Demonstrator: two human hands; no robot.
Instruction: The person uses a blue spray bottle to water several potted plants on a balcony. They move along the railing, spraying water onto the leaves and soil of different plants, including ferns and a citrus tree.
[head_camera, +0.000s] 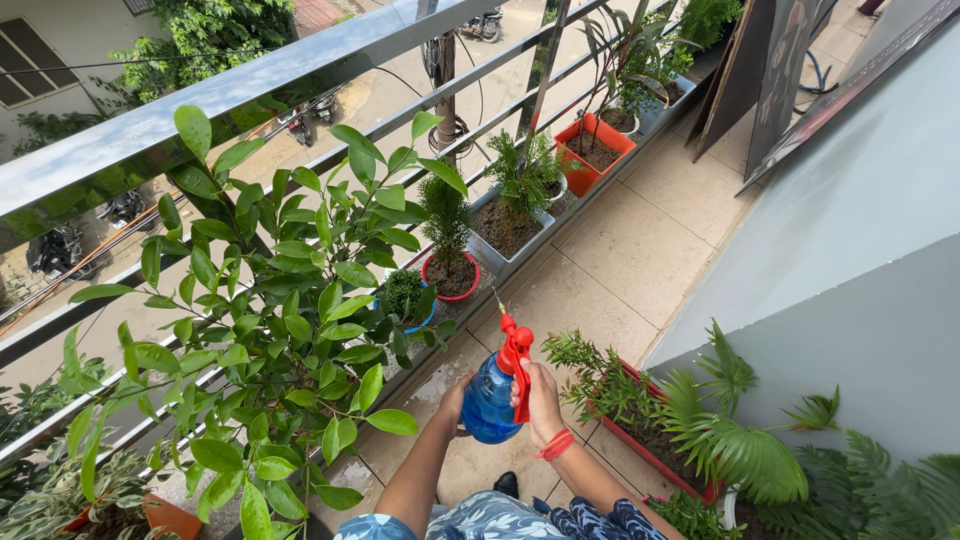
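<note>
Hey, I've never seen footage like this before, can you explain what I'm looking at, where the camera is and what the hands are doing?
There is no machine here. A person wears one camera on the head, so the single picture looks down over their own arms on a tiled balcony.

Both hands hold a blue spray bottle with a red pump top. The left hand cups the bottle's side; the right hand, with red bands at the wrist, has its grip around the red trigger.

Along the metal railing on the left stand potted plants: a big leafy bush, a small red round pot, a grey trough and an orange box planter. By the wall on the right, a red planter holds ferny and palm-like plants. A street lies below.
</note>
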